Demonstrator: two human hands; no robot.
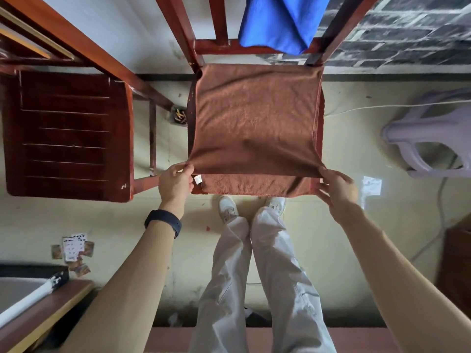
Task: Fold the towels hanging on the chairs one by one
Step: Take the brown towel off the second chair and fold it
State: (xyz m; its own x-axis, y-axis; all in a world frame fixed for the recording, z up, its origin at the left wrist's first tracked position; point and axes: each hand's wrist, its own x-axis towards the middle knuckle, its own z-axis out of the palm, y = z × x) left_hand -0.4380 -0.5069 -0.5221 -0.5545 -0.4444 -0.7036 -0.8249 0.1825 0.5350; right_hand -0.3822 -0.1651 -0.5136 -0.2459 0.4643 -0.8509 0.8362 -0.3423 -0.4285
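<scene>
The pale yellowish floor meets a white plastered wall on the left and a dark grey brick-patterned wall on the right. A dark red wooden chair with slatted seat stands at the floor's left side, and a pale lilac plastic stool at its right edge. A thin white cable runs near the floor's far edge toward the stool. Loose playing cards lie near the left edge.
</scene>
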